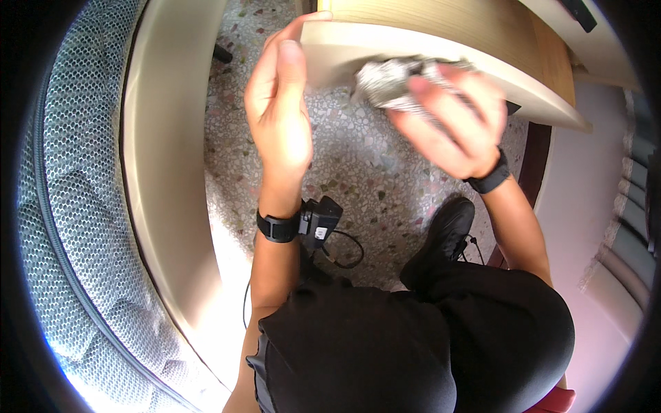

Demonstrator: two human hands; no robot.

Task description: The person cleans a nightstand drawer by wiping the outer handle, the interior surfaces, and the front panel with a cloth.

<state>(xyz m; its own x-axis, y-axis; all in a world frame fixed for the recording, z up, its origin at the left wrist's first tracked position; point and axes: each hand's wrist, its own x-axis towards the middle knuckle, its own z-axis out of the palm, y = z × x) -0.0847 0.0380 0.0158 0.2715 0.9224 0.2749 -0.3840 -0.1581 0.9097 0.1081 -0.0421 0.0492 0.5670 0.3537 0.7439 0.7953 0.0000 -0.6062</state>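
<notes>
My left hand (284, 98) grips the left end of a pale drawer front (335, 46), its thumb on the outer face and its fingers round the far side. A crumpled grey-and-white striped cloth (384, 82) is in my right hand (454, 118), pressed to or close against the same face. Motion blurs this hand and the cloth, and some of the cloth is hidden behind the fingers. The drawer is pulled out, and part of its wood-grain inside (439, 31) shows behind the front. A dark handle (512, 108) shows on the front beside my right hand.
A mattress with a mesh side (82, 206) lies in a pale bed frame (170, 155) along the left. Below is a terrazzo floor (361, 180) with my black shoe (444, 232) on it. A black device (323, 219) with a cable is on my left wrist. A pale wall stands at right.
</notes>
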